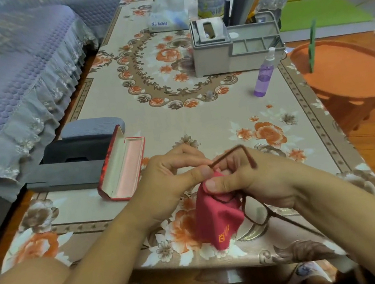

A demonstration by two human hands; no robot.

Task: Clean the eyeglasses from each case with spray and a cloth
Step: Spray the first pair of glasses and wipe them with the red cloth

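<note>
1. Sofa (1,72) with purple quilted cover and lace frill, along the left side of the table.
2. Low table (179,123) under a floral beige-and-orange cloth, fills the middle of the view.
3. Orange round stool (346,74) just off the table's right edge, on wood floor.
4. Grey desk organizer (235,44) at the far right of the table, pens and tubes standing in its back section; a tall can and a tissue pack behind and left of it.
5. Dark grey cases (74,158) stacked at the table's left edge, closed.
6. Red eyeglass case (124,165) lies open, pink lining up, just right of the grey cases and left of the hands.
7. Left hand (172,180) above the near table edge, fingers curled, thumb and forefinger pinching the top of the red cloth (219,215) against the glasses.
8. Right hand (247,176) touching the left, thumb pressed on the cloth, fingers curled round the frame.
9. Brown eyeglasses (258,214) held between both hands; one lens wrapped in the cloth, other lens hanging below the right hand, one temple arching over the knuckles.
10. Purple spray bottle (264,74) upright, well apart from the hands, right of centre.
</note>
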